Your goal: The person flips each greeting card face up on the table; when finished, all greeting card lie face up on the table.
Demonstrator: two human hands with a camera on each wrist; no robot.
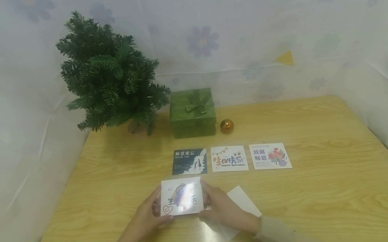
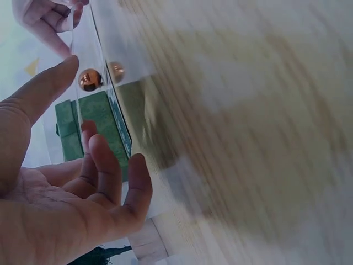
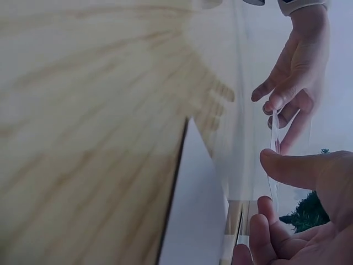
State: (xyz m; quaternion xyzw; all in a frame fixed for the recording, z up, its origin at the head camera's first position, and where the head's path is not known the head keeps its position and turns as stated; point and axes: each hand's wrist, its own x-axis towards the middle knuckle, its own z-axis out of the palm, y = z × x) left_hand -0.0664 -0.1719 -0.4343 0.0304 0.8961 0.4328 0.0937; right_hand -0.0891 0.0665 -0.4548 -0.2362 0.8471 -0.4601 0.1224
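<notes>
Both hands hold up a white greeting card [image 1: 166, 191] by its left and right sides, above the table. Its printed face carries a heart and Chinese characters, partly washed out by glare. My left hand [image 1: 145, 214] pinches the left edge between thumb and fingers. On the right edge, my right hand [image 1: 224, 207] pinches in the same way. Seen from the right wrist, the card [image 3: 275, 132] is nearly edge-on between the two hands. A white sheet or card [image 1: 244, 200] lies partly under the right forearm; its face shows nothing printed.
Beyond the hands, a dark blue card [image 1: 189, 161], a birthday card [image 1: 229, 159] and a flower card [image 1: 270, 156] lie in a row. Behind them stand a green gift box [image 1: 193, 125], a copper-coloured ball [image 1: 227, 126] and a small fir tree [image 1: 109, 75]. Pale curtains enclose the wooden table [image 1: 337, 183].
</notes>
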